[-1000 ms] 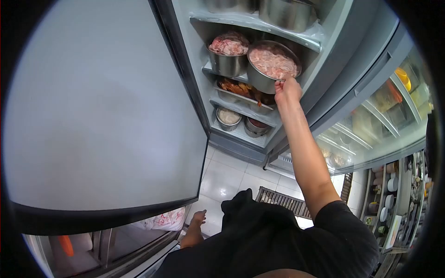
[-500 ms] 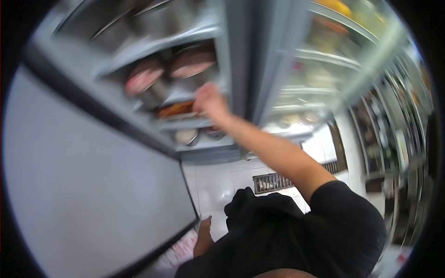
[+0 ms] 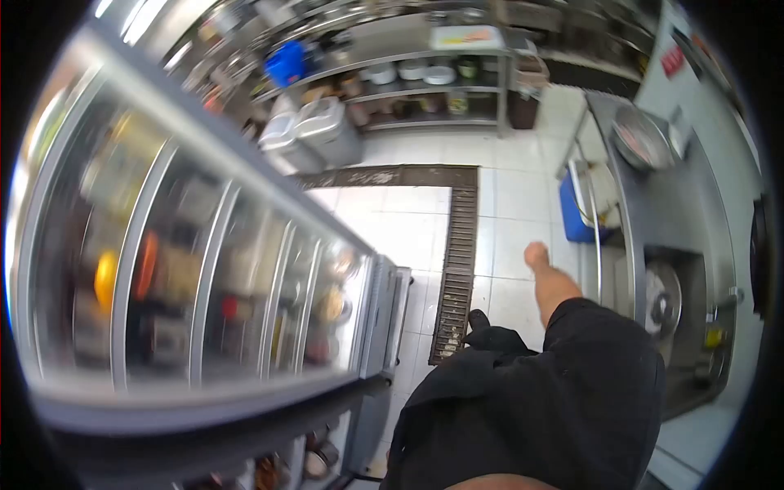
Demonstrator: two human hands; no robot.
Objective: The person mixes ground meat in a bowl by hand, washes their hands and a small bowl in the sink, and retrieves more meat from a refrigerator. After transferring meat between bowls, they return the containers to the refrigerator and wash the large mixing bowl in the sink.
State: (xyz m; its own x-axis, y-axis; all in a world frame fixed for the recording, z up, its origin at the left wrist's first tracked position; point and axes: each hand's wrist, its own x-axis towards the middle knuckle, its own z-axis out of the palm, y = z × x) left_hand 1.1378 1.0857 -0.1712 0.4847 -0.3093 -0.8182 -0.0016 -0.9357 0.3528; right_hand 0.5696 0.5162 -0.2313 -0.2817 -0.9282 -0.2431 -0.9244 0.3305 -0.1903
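My right hand hangs in front of my body above the white tiled floor, its fingers curled into a small, rounded shape. Nothing shows in it, and it touches nothing. To its right stands a steel counter with a sink; a blue container sits on the near side of that counter. My left hand is out of sight, beyond my black clothing. On the left is a tall fridge with a glass door, its shelves loaded with blurred food containers.
A dark floor drain grate runs ahead of my feet. Farther off stand white bins and a steel shelf unit with pots. A large metal bowl rests on the right counter. Below the glass door, an open lower section holds bowls.
My view has turned right, away from the open fridge compartment with the metal containers. My right hand has left its shelf and now hangs over the floor. My left hand has gone out of view.
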